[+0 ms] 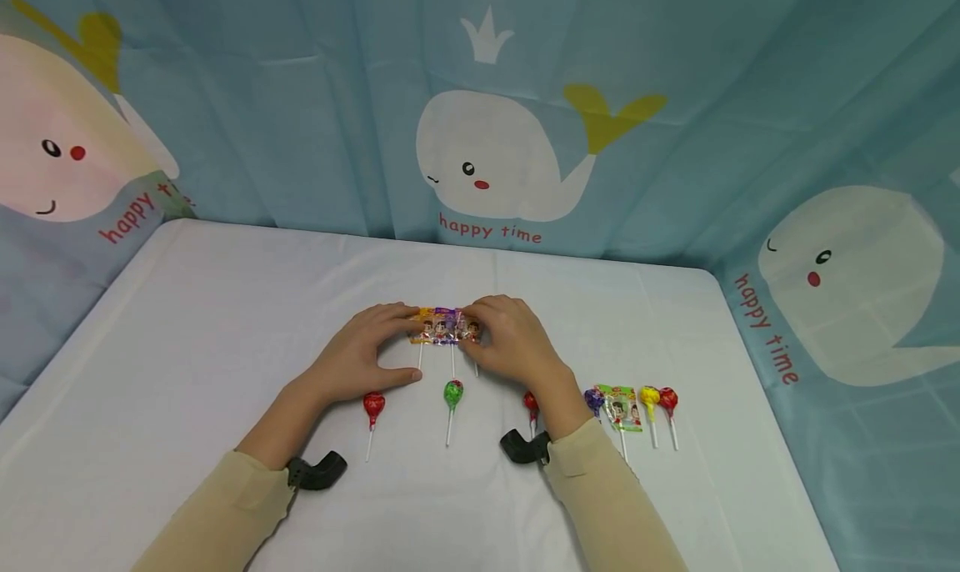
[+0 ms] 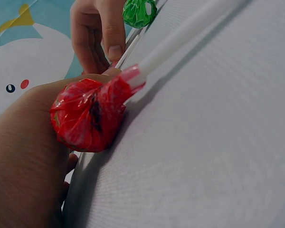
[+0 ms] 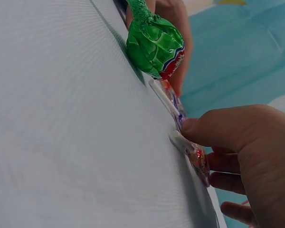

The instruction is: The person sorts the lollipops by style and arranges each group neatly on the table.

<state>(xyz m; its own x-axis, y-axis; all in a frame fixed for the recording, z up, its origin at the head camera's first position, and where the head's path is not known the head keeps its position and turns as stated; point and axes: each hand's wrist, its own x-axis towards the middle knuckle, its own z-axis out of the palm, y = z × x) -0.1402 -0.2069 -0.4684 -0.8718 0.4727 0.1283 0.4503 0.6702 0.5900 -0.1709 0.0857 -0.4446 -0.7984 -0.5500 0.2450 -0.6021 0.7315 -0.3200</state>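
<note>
Flat-wrapped lollipops lie side by side mid-table: an orange one point(image 1: 427, 326), a purple one point(image 1: 446, 325) and one at the right end point(image 1: 470, 330), their sticks pointing toward me. My left hand point(image 1: 367, 351) touches the orange wrapper's left edge with straight fingers, its thumb spread apart lower down. With thumb and fingers, my right hand point(image 1: 513, 338) pinches the right-end lollipop, seen from the side point(image 3: 198, 161) in the right wrist view. A green round lollipop point(image 1: 453, 393) lies below the row. Just below my left hand rests a red round lollipop point(image 1: 373, 405), large in the left wrist view point(image 2: 88, 116).
Another red lollipop point(image 1: 531, 405) lies partly behind my right wrist. Farther right are a purple one point(image 1: 594, 400), a green flat-wrapped one point(image 1: 622, 408), a yellow one point(image 1: 649, 397) and a red one point(image 1: 668, 399). A whale-print curtain point(image 1: 337, 138) hangs behind the white table point(image 1: 225, 305).
</note>
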